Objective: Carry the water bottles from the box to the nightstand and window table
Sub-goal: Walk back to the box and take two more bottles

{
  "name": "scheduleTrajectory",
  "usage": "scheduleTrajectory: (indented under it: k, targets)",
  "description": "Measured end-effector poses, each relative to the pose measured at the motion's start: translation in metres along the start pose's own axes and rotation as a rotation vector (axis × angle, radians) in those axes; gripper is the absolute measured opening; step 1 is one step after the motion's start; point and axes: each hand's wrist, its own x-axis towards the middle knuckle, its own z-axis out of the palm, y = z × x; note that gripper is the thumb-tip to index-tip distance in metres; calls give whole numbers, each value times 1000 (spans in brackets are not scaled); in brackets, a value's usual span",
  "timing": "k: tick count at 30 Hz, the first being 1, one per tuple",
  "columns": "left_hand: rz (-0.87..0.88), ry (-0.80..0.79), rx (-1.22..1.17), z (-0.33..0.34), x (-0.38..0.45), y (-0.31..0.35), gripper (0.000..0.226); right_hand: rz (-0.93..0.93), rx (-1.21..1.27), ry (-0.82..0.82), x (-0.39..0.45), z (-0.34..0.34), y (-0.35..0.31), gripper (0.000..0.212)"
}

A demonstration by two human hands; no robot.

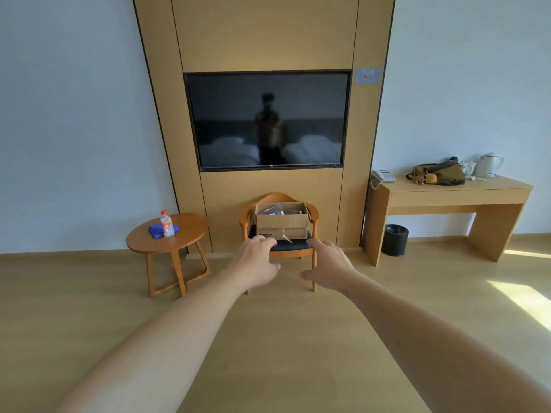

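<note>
An open cardboard box (281, 223) sits on the dark seat of a wooden armchair (313, 217) under the wall television. Its contents are blurred; I make out only clear wrapping inside. One water bottle (167, 224) with a red cap stands upright on a round wooden table (185, 232) to the left, beside a folded blue cloth (157, 230). Both my arms stretch forward. My left hand (256, 263) and my right hand (328, 265) hover in the air well short of the chair, fingers spread, holding nothing.
A long wooden desk (447, 190) stands at the right with a telephone (382, 175), a bag (438, 174) and a white kettle (489, 165). A black waste bin (394, 239) sits under its left end. Bare wooden floor lies between me and the chair.
</note>
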Motion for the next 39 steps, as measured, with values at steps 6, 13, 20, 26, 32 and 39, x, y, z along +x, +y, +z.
scheduleTrajectory:
  k: [6, 13, 20, 26, 32, 39]
  targets:
    - [23, 17, 26, 10, 127, -8, 57, -33, 19, -36, 133, -1, 18, 90]
    - [22, -40, 62, 35, 255, -48, 55, -39, 30, -54, 262, 20, 39, 84]
    - [58, -44, 30, 65, 411, -109, 57, 15, 2, -19, 416, 46, 62, 93]
    - [75, -90, -15, 70, 551, -163, 59, 54, 25, -36, 551, 57, 61, 80]
    - [70, -101, -40, 87, 671, -200, 60, 105, 52, -54, 661, 70, 81, 88]
    - [61, -133, -5, 138, 799, -227, 51, 120, 33, -105, 797, 105, 130, 83]
